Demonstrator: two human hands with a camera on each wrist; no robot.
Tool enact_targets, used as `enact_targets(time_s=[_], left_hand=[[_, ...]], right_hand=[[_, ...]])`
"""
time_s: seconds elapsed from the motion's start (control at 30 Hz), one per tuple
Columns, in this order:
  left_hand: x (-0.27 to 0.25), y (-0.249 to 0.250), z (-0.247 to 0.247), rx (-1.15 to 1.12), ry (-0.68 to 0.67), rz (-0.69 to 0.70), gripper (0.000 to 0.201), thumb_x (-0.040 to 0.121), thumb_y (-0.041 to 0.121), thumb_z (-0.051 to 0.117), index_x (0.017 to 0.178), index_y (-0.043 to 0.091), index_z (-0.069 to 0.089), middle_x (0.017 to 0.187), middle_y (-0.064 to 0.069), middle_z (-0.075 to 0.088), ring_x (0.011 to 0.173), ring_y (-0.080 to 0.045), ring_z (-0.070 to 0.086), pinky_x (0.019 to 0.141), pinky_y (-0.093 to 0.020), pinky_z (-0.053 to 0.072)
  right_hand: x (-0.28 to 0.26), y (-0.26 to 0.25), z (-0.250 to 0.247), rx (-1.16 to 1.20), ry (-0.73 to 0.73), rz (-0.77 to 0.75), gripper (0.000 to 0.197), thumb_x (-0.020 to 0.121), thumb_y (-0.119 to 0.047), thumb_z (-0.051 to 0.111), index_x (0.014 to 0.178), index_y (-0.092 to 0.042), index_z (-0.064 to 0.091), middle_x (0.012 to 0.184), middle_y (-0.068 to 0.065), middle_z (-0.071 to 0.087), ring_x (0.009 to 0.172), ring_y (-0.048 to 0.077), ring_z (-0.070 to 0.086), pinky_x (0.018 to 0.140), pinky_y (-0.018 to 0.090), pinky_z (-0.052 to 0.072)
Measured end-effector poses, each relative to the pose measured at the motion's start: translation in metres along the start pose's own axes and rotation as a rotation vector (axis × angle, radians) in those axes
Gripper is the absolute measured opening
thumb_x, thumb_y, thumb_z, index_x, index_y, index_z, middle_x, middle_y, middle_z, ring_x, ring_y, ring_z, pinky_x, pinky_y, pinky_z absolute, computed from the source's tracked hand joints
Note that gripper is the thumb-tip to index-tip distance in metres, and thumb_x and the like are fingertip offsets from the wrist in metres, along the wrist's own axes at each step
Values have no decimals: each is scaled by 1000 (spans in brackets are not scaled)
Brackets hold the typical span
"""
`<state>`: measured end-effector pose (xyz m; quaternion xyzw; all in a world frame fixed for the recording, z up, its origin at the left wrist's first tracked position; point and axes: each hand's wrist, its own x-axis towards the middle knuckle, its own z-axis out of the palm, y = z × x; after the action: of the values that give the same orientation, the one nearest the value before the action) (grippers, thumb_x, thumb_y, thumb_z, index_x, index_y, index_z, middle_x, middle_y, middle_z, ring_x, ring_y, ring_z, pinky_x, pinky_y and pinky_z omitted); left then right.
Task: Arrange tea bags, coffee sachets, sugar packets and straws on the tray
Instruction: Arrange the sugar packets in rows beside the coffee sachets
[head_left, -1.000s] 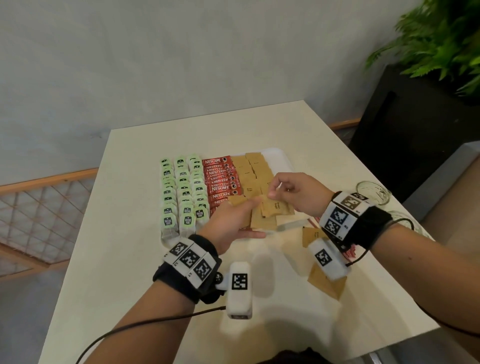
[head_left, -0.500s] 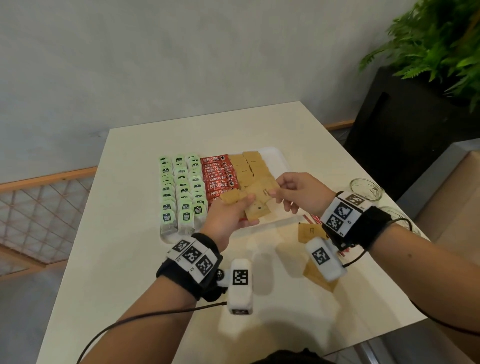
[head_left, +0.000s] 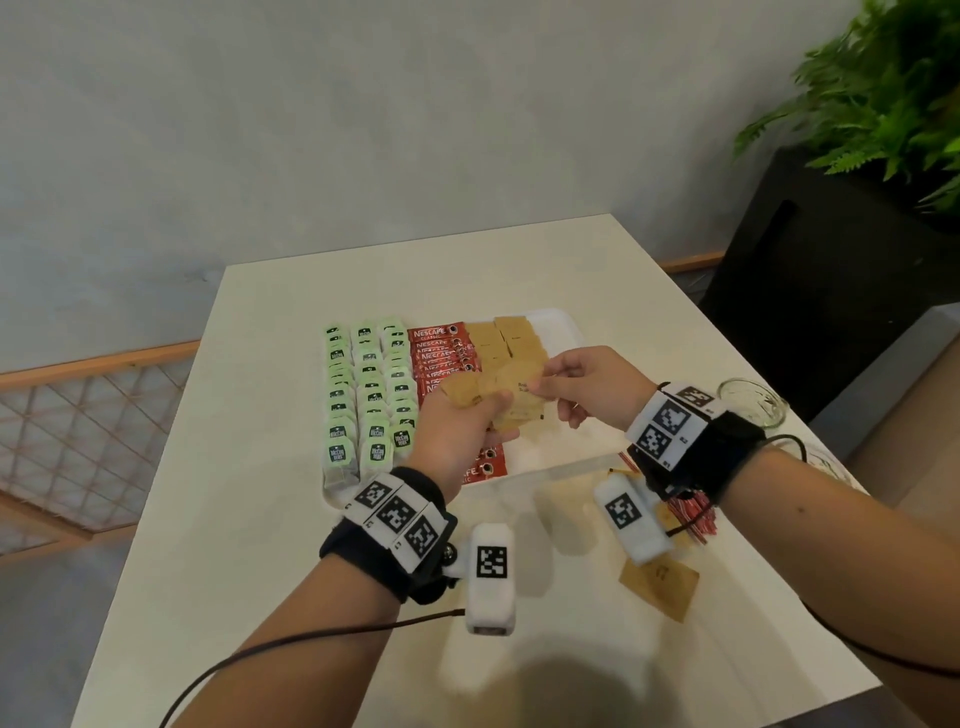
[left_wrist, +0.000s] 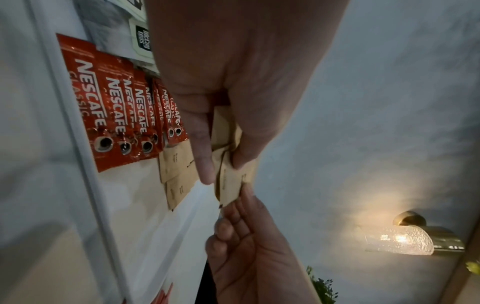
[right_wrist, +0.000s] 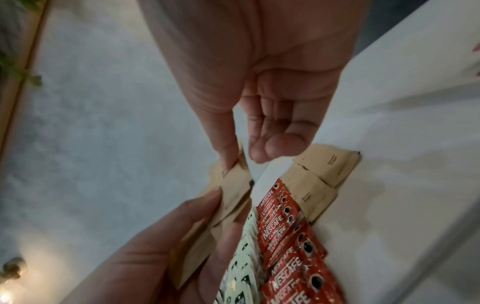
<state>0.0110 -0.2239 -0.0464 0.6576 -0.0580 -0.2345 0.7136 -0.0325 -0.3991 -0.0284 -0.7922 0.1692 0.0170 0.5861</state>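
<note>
A white tray (head_left: 563, 332) holds three columns of green tea bags (head_left: 369, 395), a row of red coffee sachets (head_left: 441, 353) (left_wrist: 114, 115) (right_wrist: 285, 232) and brown sugar packets (head_left: 506, 338) (right_wrist: 317, 181). Above the tray my left hand (head_left: 488, 410) (left_wrist: 221, 160) (right_wrist: 207, 207) grips a fanned bunch of sugar packets (head_left: 511, 395) (left_wrist: 231, 181) (right_wrist: 236, 185). My right hand (head_left: 543, 384) (left_wrist: 241, 205) (right_wrist: 239, 158) pinches the edge of one packet in that bunch between thumb and fingers.
On the table right of the tray lie a loose sugar packet (head_left: 660, 587) and red straws (head_left: 693, 514), partly hidden by my right wrist. A glass (head_left: 750, 402) stands near the right edge. A dark planter (head_left: 831, 270) stands beyond the table.
Both hands have lifted a little with the sugar packets and shifted toward the far part of the tray. The near coffee sachets now show below my left hand.
</note>
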Motion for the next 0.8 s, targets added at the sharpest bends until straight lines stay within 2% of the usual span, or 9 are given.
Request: enact_targets(time_s=[0.07,0.2,0.33,0.43,0.53,0.7,0.8], left_hand=[[6,4,1,-38,31,31,23,92,4,65,114,7,62,104,-8,73,89,-21,74,72,-35,61],[16,9,-4,-60,61,47,14,93,5,64,104,12,65,99,-4,74,86,-17,74,68,-32,61],[28,14,-24,-136,147,20,21,92,9,65,113,4,65,108,-10,73,93,-21,73,70,-31,61],[34,17,-37,-166,187,-11,25,91,10,68,114,4,65,103,-11,74,87,-21,74,71,-32,62],[37,13,-43,-184,202,-30,22,90,9,68,112,7,66,104,-10,74,90,-21,74,75,-36,62],[38,5,-46,-200,194,-78,15,91,9,66,107,8,67,97,-7,76,88,-20,74,71,-34,63],[39,3,-47,-231,203,-96,14,91,8,66,105,8,66,87,-3,77,83,-18,75,68,-32,63]], right_hand=[[5,0,2,27,-12,10,21,86,-20,72,99,-4,67,75,4,66,53,11,57,52,23,50],[19,-2,2,14,15,5,14,88,-19,70,93,-6,70,78,6,67,56,10,59,51,22,50],[35,19,-3,-53,102,90,14,89,-21,68,92,-8,70,87,7,71,59,12,60,50,23,51],[43,43,-1,-236,87,221,16,87,-25,70,87,-9,71,85,11,74,62,15,62,55,25,53],[48,53,8,-290,69,281,13,87,-24,70,87,-11,70,85,15,74,60,16,62,55,25,53],[55,46,18,-302,112,311,19,85,-26,73,88,-8,70,67,6,69,50,11,59,47,20,48],[56,42,19,-282,123,333,21,83,-26,76,86,-6,70,65,6,69,48,11,60,45,19,48]])
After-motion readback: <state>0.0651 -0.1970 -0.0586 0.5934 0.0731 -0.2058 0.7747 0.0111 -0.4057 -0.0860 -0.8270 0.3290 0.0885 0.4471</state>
